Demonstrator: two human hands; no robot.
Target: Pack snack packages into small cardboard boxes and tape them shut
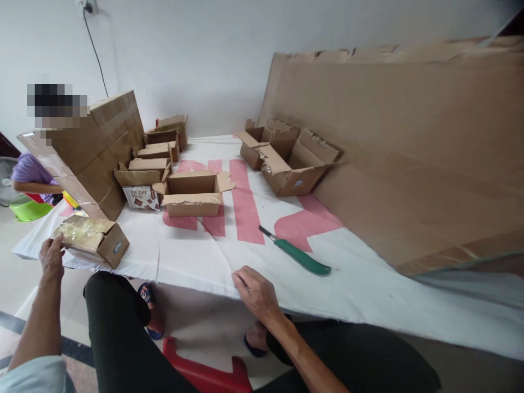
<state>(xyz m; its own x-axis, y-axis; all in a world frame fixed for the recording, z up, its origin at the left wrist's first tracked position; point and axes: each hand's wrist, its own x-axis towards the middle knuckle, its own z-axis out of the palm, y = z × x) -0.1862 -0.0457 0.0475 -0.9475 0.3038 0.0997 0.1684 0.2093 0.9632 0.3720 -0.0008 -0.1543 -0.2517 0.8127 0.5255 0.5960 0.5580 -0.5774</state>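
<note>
My left hand [52,257] is closed at the near left corner of a taped cardboard box [88,234], which lies on the table's front left edge. Shiny tape covers its top, and a small blue-and-white label shows on its end. At the front edge of the table, my right hand [257,290] rests with its fingers curled in; nothing shows in them. Beyond that hand lies a green-handled knife [301,256], its short dark blade pointing away to the left. An open cardboard box [193,204] stands farther back, flaps spread.
Several open boxes [149,164] line up at the left, beside a printed carton [141,198]. Two open boxes [297,177] stand near a large cardboard sheet [401,147] at the right. Stacked cartons [110,147] partly hide a person in purple [33,172]. A red stool [204,371] is below.
</note>
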